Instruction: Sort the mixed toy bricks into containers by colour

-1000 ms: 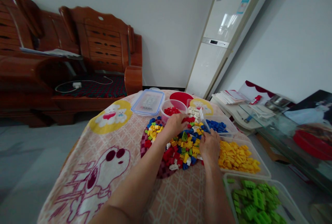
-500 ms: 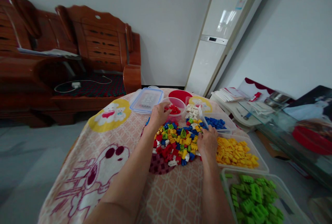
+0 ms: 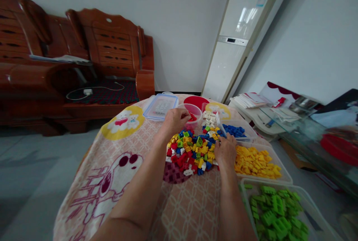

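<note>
Sorting bricks by colour here. The left hand (image 3: 175,120) is curled at the rim of the round tub of red bricks (image 3: 192,113), fingers bunched together; I can't tell if a brick is inside them. The right hand (image 3: 225,151) rests knuckles-up on the near-right edge of the mixed pile (image 3: 192,151), fingertips tucked into it beside the yellow tray (image 3: 258,164), so their grip is hidden.

Tip for this step: get the left hand fully over the tub's opening before letting go (that rim is narrow and the white bricks (image 3: 210,119) sit just beside it). Let the right hand pull one colour at a time; the blue tray (image 3: 236,131) and green tray (image 3: 275,213) are both close on that side of the bench (image 3: 190,211).
</note>
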{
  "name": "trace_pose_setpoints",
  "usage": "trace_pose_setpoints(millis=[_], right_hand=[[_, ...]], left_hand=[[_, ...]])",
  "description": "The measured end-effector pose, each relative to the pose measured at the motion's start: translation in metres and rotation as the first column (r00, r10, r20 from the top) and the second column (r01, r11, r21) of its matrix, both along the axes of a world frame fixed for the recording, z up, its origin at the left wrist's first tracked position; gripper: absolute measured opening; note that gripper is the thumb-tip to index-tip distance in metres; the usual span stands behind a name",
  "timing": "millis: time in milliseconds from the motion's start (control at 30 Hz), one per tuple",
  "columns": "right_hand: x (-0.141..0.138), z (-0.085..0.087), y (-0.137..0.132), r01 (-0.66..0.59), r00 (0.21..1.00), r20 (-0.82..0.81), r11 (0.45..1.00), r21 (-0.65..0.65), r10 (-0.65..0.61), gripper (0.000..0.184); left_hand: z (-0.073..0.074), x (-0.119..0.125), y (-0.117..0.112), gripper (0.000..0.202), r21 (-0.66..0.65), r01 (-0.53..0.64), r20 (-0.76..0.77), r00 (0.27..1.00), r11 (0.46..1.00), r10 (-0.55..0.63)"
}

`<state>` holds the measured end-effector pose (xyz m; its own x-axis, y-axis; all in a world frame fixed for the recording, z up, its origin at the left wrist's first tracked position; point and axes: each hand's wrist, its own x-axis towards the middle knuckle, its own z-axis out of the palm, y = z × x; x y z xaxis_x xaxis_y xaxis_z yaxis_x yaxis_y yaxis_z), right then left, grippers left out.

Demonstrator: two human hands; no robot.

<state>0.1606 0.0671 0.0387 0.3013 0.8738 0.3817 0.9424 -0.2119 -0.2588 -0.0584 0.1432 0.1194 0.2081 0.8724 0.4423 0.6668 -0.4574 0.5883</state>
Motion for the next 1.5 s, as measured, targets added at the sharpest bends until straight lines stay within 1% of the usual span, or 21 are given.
trace_pose_setpoints(millis=[100,167,300,367,433,500,633,733,800,900,967,1033,1100,1167,1233,1300,1367,1500], right_hand=[[-0.001,0.002,0.000,0.004,1.000,-0.007,1.000,-0.011,-0.004,0.035],[-0.001,0.002,0.000,0.003,1.000,-0.011,1.000,-0.001,-0.003,0.035],[0.000,-0.001,0.001,0.001,1.000,-0.020,1.000,0.012,0.000,0.035],[0.001,-0.003,0.002,-0.001,1.000,-0.022,1.000,0.018,0.001,0.034],[0.002,-0.004,0.003,-0.007,1.000,-0.019,0.999,0.035,0.008,0.034],[0.002,-0.004,0.004,-0.011,1.000,-0.020,0.999,0.047,0.012,0.034],[0.002,-0.005,0.004,-0.011,1.000,-0.023,0.999,0.049,0.013,0.034],[0.002,-0.004,0.003,-0.011,1.000,-0.010,0.999,0.052,0.012,0.034],[0.001,-0.003,0.002,-0.007,1.000,-0.003,0.998,0.057,0.007,0.034],[0.000,-0.001,0.001,-0.009,1.000,0.003,0.999,0.050,0.009,0.034],[-0.001,0.000,0.000,-0.008,1.000,-0.001,0.999,0.036,0.008,0.035],[0.000,0.000,0.001,-0.001,1.000,-0.004,1.000,0.018,0.001,0.035],[0.000,0.000,0.002,0.004,1.000,0.001,1.000,0.004,-0.004,0.035],[0.001,-0.001,0.002,0.003,1.000,0.007,1.000,-0.003,-0.003,0.034],[0.001,-0.002,0.002,0.003,1.000,0.011,1.000,0.005,-0.003,0.034],[0.001,-0.002,0.002,0.002,1.000,0.014,1.000,0.019,-0.002,0.035],[0.001,-0.003,0.002,0.001,1.000,0.015,1.000,0.031,-0.001,0.035],[0.001,-0.002,0.001,-0.004,1.000,0.009,1.000,0.022,0.004,0.035]], left_hand=[[0.002,-0.012,-0.006,0.022,-0.052,0.008,-0.029,1.000,0.999,-0.009],[-0.001,-0.022,-0.011,0.018,-0.143,0.047,-0.116,0.991,0.989,-0.063],[-0.015,-0.036,-0.020,0.006,-0.360,0.091,-0.309,0.928,0.929,-0.210],[-0.023,-0.038,-0.023,0.012,-0.431,0.087,-0.361,0.896,0.898,-0.259],[-0.030,-0.038,-0.024,0.019,-0.457,0.080,-0.391,0.877,0.886,-0.280],[-0.033,-0.036,-0.024,0.022,-0.437,0.071,-0.413,0.870,0.897,-0.270],[-0.030,-0.038,-0.021,0.018,-0.414,0.082,-0.400,0.878,0.907,-0.262],[-0.026,-0.044,-0.017,0.017,-0.405,0.089,-0.327,0.915,0.910,-0.235],[-0.028,-0.046,-0.014,0.017,-0.361,0.099,-0.244,0.950,0.927,-0.197],[-0.038,-0.040,-0.007,0.020,-0.259,0.083,-0.048,0.994,0.962,-0.098],[-0.049,-0.030,-0.001,0.026,-0.216,0.034,0.121,0.993,0.976,-0.008],[-0.059,-0.019,0.005,0.032,-0.204,0.001,0.284,0.957,0.979,0.059],[-0.066,-0.008,0.009,0.038,-0.198,0.004,0.424,0.902,0.980,0.082],[-0.069,0.000,0.012,0.043,-0.192,0.040,0.550,0.832,0.981,0.074],[-0.069,0.006,0.012,0.050,-0.189,0.069,0.655,0.752,0.980,0.073],[-0.068,0.010,0.011,0.052,-0.188,0.074,0.725,0.683,0.979,0.088],[-0.067,0.014,0.009,0.051,-0.192,0.074,0.768,0.633,0.979,0.103],[-0.068,0.024,0.007,0.048,-0.211,0.067,0.811,0.570,0.975,0.136]])
